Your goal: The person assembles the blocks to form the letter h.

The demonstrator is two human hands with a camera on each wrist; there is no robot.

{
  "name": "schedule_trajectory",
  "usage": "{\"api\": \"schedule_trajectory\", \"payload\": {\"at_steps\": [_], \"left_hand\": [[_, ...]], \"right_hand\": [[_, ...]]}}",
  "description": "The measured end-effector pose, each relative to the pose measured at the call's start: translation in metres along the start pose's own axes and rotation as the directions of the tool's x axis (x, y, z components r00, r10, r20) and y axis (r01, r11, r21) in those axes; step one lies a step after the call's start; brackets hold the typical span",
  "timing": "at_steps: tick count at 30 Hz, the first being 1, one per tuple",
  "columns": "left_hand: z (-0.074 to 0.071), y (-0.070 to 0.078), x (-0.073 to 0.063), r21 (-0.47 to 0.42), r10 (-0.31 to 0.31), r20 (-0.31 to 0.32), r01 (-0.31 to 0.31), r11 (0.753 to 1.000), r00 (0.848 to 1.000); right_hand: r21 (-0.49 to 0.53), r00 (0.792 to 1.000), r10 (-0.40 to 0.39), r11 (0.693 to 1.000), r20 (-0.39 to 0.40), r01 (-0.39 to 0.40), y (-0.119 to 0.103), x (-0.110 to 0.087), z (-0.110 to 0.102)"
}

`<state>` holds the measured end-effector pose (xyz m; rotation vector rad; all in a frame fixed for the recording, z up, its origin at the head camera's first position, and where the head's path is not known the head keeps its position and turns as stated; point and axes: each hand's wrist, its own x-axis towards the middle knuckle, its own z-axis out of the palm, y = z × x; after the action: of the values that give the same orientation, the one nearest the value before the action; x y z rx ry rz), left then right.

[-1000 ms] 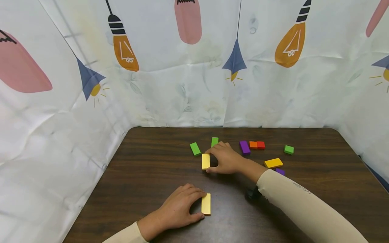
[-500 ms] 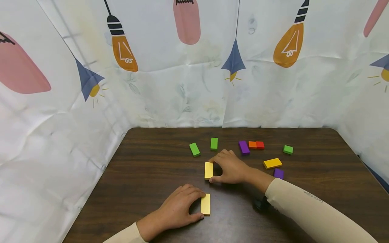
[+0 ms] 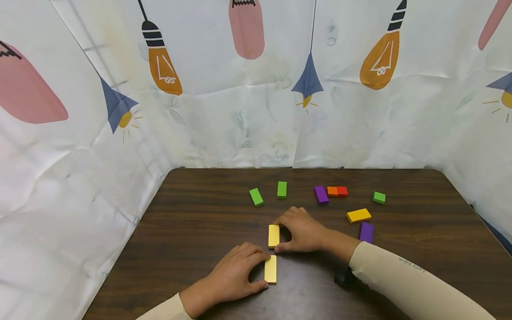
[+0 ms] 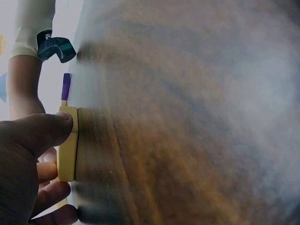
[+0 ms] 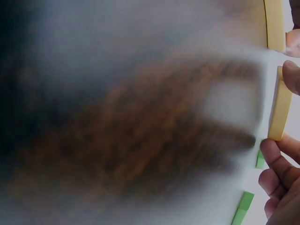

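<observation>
Two pale yellow rectangular blocks lie almost end to end near the middle of the table, a small gap between them in the head view. My left hand [image 3: 236, 272] pinches the nearer yellow block [image 3: 270, 270] by its ends, thumb at the near end. The farther yellow block [image 3: 274, 236] is pinched the same way by my right hand [image 3: 302, 232]. In the left wrist view, the thumb lies across the end of the nearer block [image 4: 68, 154]. Thumb and a fingertip press opposite ends of the farther block [image 5: 281, 105] in the right wrist view.
Beyond the hands lie two green blocks [image 3: 282, 190], a purple block [image 3: 321, 194], and touching orange [image 3: 332, 191] and red [image 3: 342, 191] blocks. Farther right are a small green block [image 3: 379, 197], an amber block [image 3: 358, 215] and another purple block [image 3: 366, 232], partly behind the right forearm.
My right hand has drawn its yellow block toward me, closer to the other yellow block. A green block and a purple block have become more visible. The left hand stays put.
</observation>
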<state>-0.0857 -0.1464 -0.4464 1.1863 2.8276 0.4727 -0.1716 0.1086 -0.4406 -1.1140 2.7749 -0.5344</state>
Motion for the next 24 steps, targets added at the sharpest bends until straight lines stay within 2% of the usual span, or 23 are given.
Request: {"api": "schedule_trajectory", "payload": {"at_steps": [19,24], "left_hand": [[0.0,0.0018,0.0001,-0.001,-0.011,-0.008,0.011,1.0,1.0],[-0.0002,0.0023,-0.0003,0.002,-0.022,-0.001,0.022,1.0,1.0]], "right_hand": [[0.008,0.999,0.014,1.0,0.03,-0.014,-0.0042,-0.0025,0.0044],[0.01,1.0,-0.007,1.0,0.026,0.006,-0.0056,-0.0026,0.0038]]}}
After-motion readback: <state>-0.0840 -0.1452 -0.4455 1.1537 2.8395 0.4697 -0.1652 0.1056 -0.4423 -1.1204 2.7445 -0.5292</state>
